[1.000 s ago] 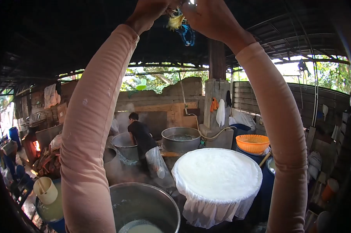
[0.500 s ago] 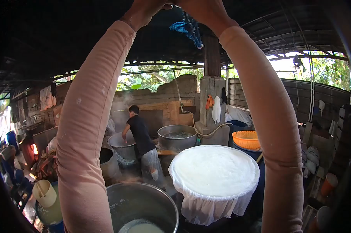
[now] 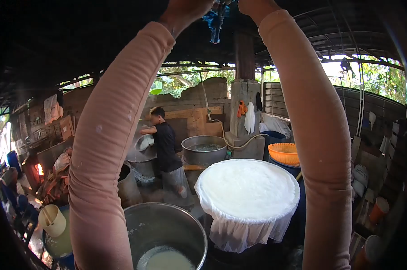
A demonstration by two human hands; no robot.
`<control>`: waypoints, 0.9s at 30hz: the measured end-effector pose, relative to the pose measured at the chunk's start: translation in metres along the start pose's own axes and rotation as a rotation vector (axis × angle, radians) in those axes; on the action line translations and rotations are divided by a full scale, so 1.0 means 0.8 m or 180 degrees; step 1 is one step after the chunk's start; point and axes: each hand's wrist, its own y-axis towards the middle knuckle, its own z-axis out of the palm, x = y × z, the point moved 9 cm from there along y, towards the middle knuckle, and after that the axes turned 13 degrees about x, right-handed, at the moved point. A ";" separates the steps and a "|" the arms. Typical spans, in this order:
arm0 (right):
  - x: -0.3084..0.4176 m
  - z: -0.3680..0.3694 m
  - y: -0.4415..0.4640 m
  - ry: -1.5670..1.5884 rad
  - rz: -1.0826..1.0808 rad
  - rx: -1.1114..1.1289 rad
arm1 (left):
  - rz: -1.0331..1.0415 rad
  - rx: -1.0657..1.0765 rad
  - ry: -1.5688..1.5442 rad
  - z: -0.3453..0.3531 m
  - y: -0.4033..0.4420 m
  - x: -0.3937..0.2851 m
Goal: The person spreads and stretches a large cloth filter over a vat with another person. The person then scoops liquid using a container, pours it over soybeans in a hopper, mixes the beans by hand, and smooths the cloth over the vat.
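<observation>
Both my arms, in pinkish-tan sleeves, reach up to the top edge of the view. My left hand (image 3: pixel 186 12) shows only its back and wrist, and its fingers run out of the picture. Even less shows of my right hand (image 3: pixel 256 8), cut off at the top. Between them hangs a frayed blue rope or cloth strip (image 3: pixel 214 26); whether my fingers grip it is hidden. Below my arms is a wide round vessel covered with white cloth (image 3: pixel 250 189), its top filled with white material. Beside it, a large metal vat (image 3: pixel 201 220) holds pale liquid at the bottom.
A co-worker (image 3: pixel 165 144) leans over a steaming vat at the back left. Another vat (image 3: pixel 203 155) of liquid stands by a concrete pillar (image 3: pixel 246 105). An orange basket (image 3: pixel 283 155) is at right. A fire (image 3: pixel 40 170) burns at far left, near a cream pitcher (image 3: pixel 53 220).
My hands have moved apart and slightly higher, with the blue strip now between them. The co-worker has straightened somewhat, raising an arm with a pale container over the vat.
</observation>
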 end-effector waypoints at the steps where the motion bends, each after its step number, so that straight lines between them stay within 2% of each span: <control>1: -0.007 -0.003 0.007 -0.0015 0.0002 -0.0015 | -0.0161 0.0106 0.0206 0.009 -0.003 0.002; 2: -0.020 0.008 0.024 -0.0144 -0.0003 0.0359 | -0.0318 0.0206 0.0413 0.016 -0.005 0.004; 3: -0.039 0.019 0.044 -0.0274 -0.0014 0.0740 | -0.0261 0.0272 -0.0580 0.025 -0.001 0.026; 5: -0.065 0.037 0.061 -0.0535 -0.0030 0.1501 | -0.0068 0.0222 -0.0365 0.014 0.001 0.014; 6: -0.068 0.024 0.054 -0.0557 -0.0037 0.1491 | 0.0114 0.0181 -0.0140 0.008 0.001 0.000; 7: -0.035 0.011 0.034 -0.0856 -0.1072 0.1373 | -0.1061 0.0675 -0.0188 0.011 -0.003 0.017; 8: -0.005 0.005 0.007 -0.1142 -0.2103 0.1234 | -0.1046 0.0668 -0.0205 0.011 0.001 0.022; 10: 0.004 0.009 0.000 -0.0984 -0.2271 0.1121 | 0.0488 0.0453 -0.0279 0.007 0.015 -0.020; 11: -0.005 0.009 0.004 -0.0557 -0.1926 0.1177 | 0.0862 0.0369 -0.0166 0.004 0.019 -0.029; 12: -0.015 0.008 0.008 -0.0133 -0.1579 0.1223 | 0.0879 0.0362 -0.0184 0.005 0.021 -0.035; 13: -0.013 0.007 0.005 -0.0149 -0.1579 0.1219 | 0.0647 0.0473 -0.0610 0.008 0.023 -0.031; 14: -0.026 0.005 0.009 0.0897 -0.1158 0.1349 | 0.0412 0.0595 -0.1028 0.014 0.022 -0.027; 15: -0.041 0.008 0.009 0.1940 -0.0714 0.1457 | 0.0420 0.0600 -0.1028 0.016 0.017 -0.033; 16: -0.030 0.007 -0.001 0.1934 -0.0719 0.1461 | -0.0047 0.0454 -0.0911 0.012 0.014 -0.020; 17: -0.035 0.001 -0.011 0.1517 -0.0331 0.1254 | -0.0506 0.0303 -0.0796 0.009 0.010 -0.008; 18: -0.037 -0.006 -0.021 0.1092 0.0037 0.1034 | -0.0270 0.0301 -0.0624 0.009 0.009 -0.011; 20: -0.029 0.003 -0.034 0.1243 -0.0081 0.1200 | 0.0049 0.0032 -0.0713 0.007 0.003 -0.011; 21: -0.032 0.005 -0.037 0.1398 -0.0064 0.1259 | 0.0051 0.0027 -0.0721 0.004 -0.001 -0.017; 22: -0.036 0.008 -0.040 0.1557 -0.0043 0.1314 | -0.0237 0.0092 -0.0744 0.005 -0.007 -0.012; 23: -0.049 0.006 -0.036 0.1466 0.0231 0.1061 | -0.0528 0.0163 -0.0771 0.007 -0.012 -0.008; 27: -0.025 0.012 -0.056 0.1223 0.0020 0.1311 | -0.0273 0.0090 -0.1195 0.006 -0.006 0.006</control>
